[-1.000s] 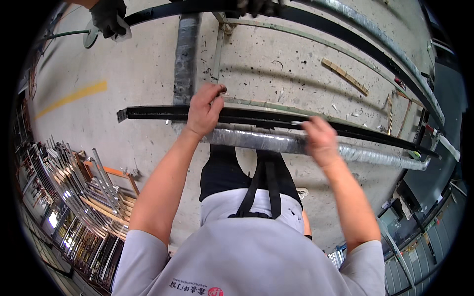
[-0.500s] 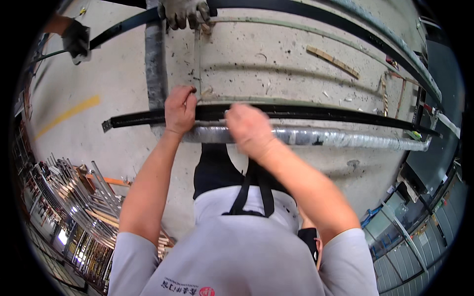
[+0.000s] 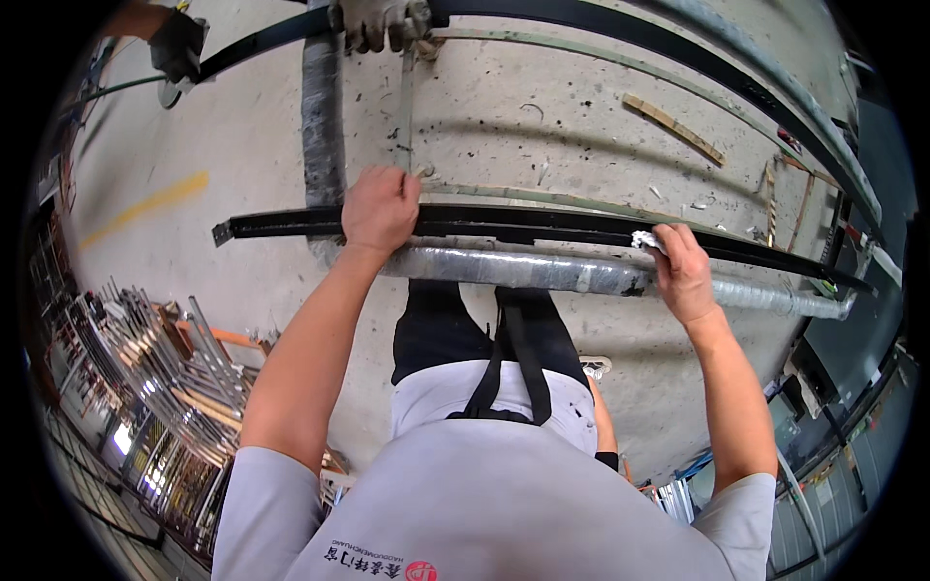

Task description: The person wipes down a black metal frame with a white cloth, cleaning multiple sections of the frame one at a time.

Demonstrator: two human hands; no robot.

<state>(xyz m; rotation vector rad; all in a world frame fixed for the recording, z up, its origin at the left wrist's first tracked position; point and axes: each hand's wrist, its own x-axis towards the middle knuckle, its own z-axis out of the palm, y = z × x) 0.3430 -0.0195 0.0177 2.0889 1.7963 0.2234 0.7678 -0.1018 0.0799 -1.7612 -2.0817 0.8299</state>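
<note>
A long black metal profile [image 3: 572,225] lies across a padded bar wrapped in clear film [image 3: 523,268] in front of me. My left hand [image 3: 381,208] is closed around the profile left of its middle. Farther right along it, my right hand [image 3: 686,271] pinches a small crumpled white wad [image 3: 647,240], perhaps paper or film. The wad is at the profile's near edge; whether it touches the metal I cannot tell.
Opposite me, a co-worker's gloved hands [image 3: 383,21] are at a second black profile [image 3: 581,17]. A wrapped crossbar [image 3: 323,126] runs between the two sides. A wooden strip [image 3: 673,128] lies on the floor. Many metal bars [image 3: 170,368] stand at the lower left.
My right hand has moved far right along the profile, and the white wad now shows in it. My left hand stays on the profile. The co-worker's hand at the far left has moved up slightly.
</note>
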